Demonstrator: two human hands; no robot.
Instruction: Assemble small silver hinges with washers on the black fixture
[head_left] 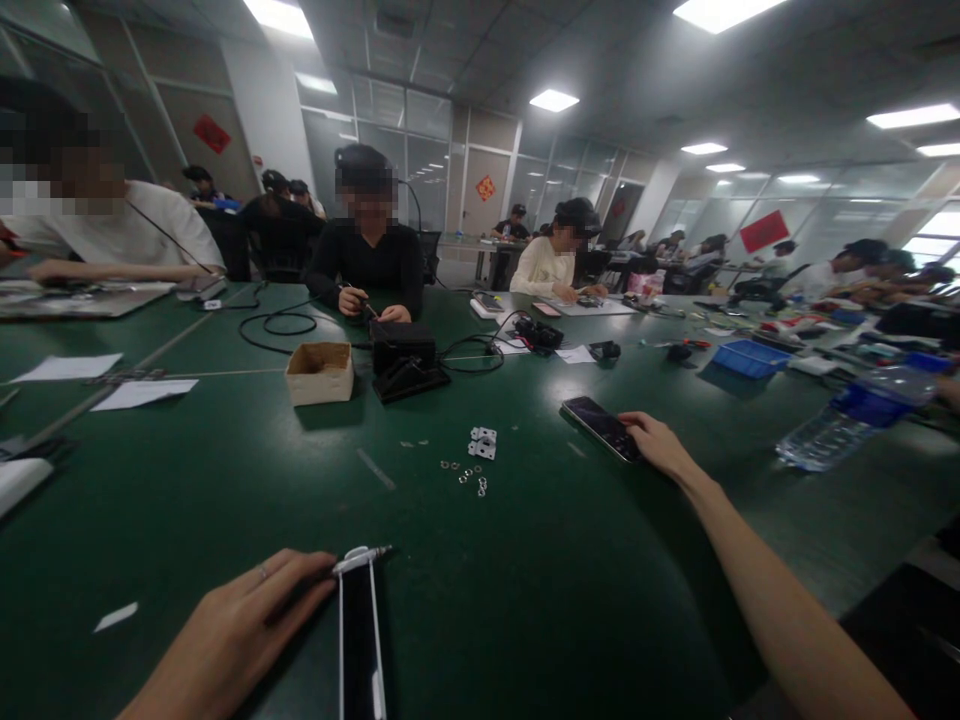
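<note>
My left hand (251, 620) lies flat on the green table (525, 600) near its front edge, fingertips touching a black and white pen-shaped tool (358, 630) that points away from me. My right hand (658, 441) reaches forward on an outstretched arm and rests its fingers on a dark smartphone (601, 427) lying flat on the table. Between the two hands sits a small metal hinge (483, 442) with several loose washers and screws (465, 472) beside it.
A small cardboard box (320, 372) and a black device (405, 360) with cables stand further back. A water bottle (847, 425) lies at the right, a blue tray (751, 358) behind it. Paper sheets (142, 393) lie at the left. Other people sit around the table.
</note>
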